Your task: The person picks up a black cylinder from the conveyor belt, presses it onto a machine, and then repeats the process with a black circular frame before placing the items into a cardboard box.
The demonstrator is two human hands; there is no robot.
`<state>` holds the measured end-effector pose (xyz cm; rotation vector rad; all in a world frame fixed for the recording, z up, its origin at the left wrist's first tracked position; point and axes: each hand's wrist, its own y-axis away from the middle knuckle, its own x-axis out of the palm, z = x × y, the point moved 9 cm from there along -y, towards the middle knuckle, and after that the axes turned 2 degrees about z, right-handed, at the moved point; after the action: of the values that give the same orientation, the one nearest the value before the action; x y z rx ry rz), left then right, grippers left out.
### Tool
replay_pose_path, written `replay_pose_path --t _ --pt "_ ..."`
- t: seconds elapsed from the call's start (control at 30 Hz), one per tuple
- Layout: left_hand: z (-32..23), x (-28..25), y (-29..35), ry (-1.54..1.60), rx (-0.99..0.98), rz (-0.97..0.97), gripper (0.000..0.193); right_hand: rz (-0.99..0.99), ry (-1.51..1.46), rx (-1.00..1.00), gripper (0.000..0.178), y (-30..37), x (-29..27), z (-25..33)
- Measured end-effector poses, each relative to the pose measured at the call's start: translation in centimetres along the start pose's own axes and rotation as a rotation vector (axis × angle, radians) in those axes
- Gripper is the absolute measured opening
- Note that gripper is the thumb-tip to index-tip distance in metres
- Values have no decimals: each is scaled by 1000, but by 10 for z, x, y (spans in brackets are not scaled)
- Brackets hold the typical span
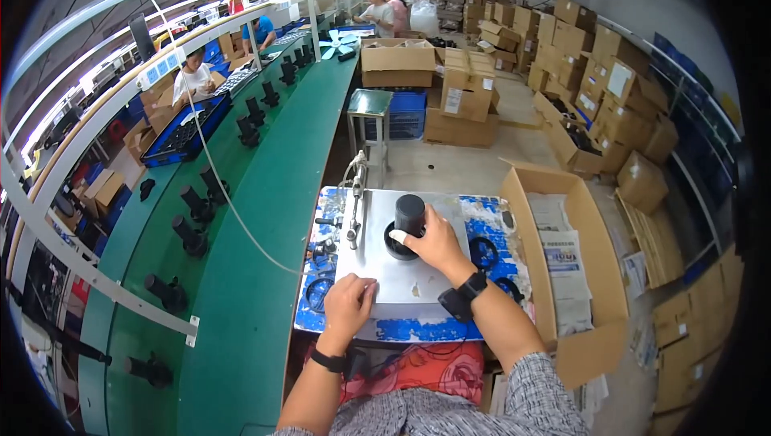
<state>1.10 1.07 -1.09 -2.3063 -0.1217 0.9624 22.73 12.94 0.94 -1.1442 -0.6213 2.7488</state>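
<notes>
My right hand (438, 242) is wrapped around a black cylindrical housing (409, 213), thumb on the near side. The housing stands upright in a round black base (399, 245) on a silver metal plate (381, 271). A wristband with a black device is on my right wrist. My left hand (348, 305) rests at the near left edge of the plate, its fingers curled in; whatever they might hold is hidden. Just beyond it, a metal valve fitting with a hose (353, 223) lies along the plate's left side. Black rings (483, 252) lie to the right of the plate.
A green conveyor (241, 299) with several black housings (190, 235) runs along the left. To the right stands an open carton (594, 291) lined with newspaper. A metal stool (369, 107) and stacked cartons (466, 87) are beyond the worktable. Other people sit across the line.
</notes>
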Motion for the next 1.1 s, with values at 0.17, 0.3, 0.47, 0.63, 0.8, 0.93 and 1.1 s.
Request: replay_pose_path --t 0.17,0.3,0.47,0.63,0.8,0.93,1.1 --pt "-2 -1 1 4 7 -5 2 59 4 19 69 -4 -2 7" --pt "-3 2 0 -14 20 -11 3 35 71 33 66 -5 -2 12" --pt "-2 -1 0 -39 20 -14 2 122 -8 -26 69 -15 0 7" --pt "-6 2 -1 -45 49 -35 1 377 -178 -82 73 -22 1 3" --pt "-6 1 1 -56 50 -29 2 146 -61 -143 72 -11 -2 0" --pt "-6 2 0 -53 46 -25 2 276 -153 -82 72 -18 2 -6" --pt "2 -1 2 39 5 13 4 336 -219 -145 71 -20 -1 8"
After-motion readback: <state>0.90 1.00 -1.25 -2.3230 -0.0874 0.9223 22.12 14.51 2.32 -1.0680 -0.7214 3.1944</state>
